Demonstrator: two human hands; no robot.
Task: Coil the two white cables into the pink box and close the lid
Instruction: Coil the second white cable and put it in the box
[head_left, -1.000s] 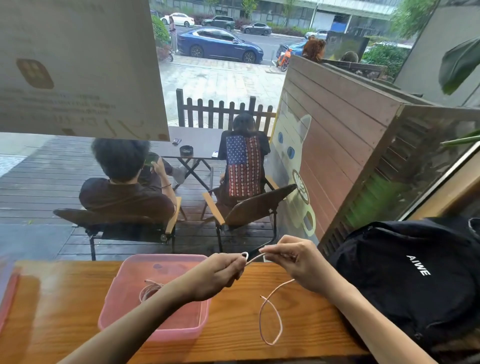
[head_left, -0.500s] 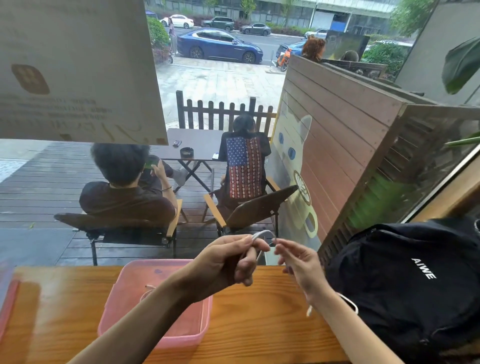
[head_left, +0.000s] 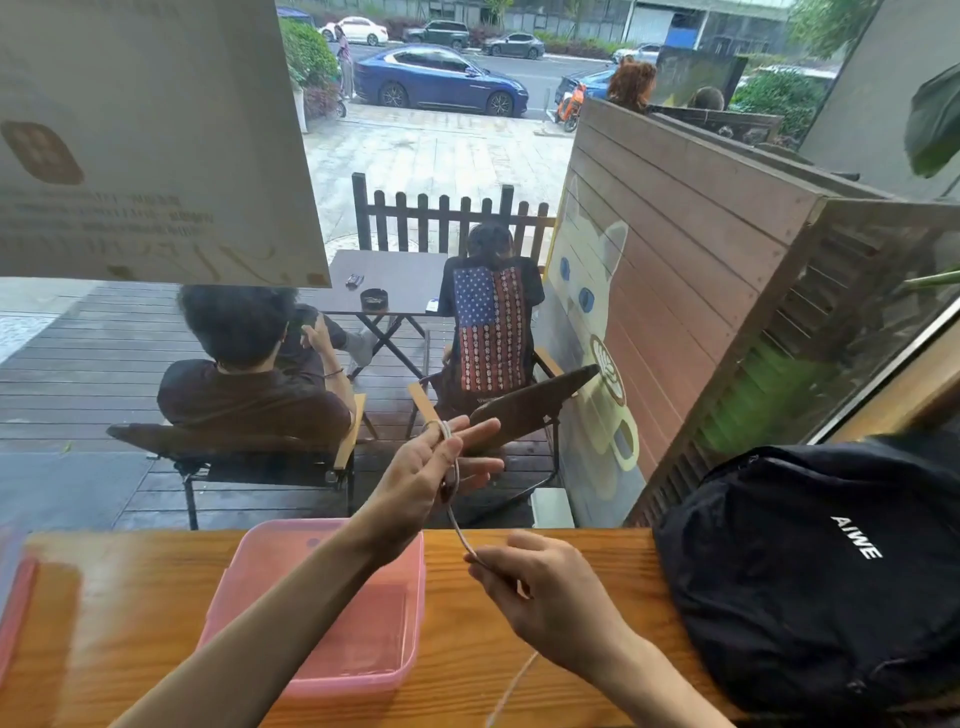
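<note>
Wooden counter (head_left: 545, 582) runs along a window at the bottom of the frame. Above its middle, a white cable (head_left: 454, 486) is looped over the spread fingers of my raised left hand (head_left: 434, 470). It runs down to my right hand (head_left: 550, 603), which pinches it between thumb and forefinger, palm down. Its tail hangs below my wrist. An open pink box (head_left: 332, 675) sits at lower left under my left forearm, and a black backpack (head_left: 810, 561) lies at right.
</note>
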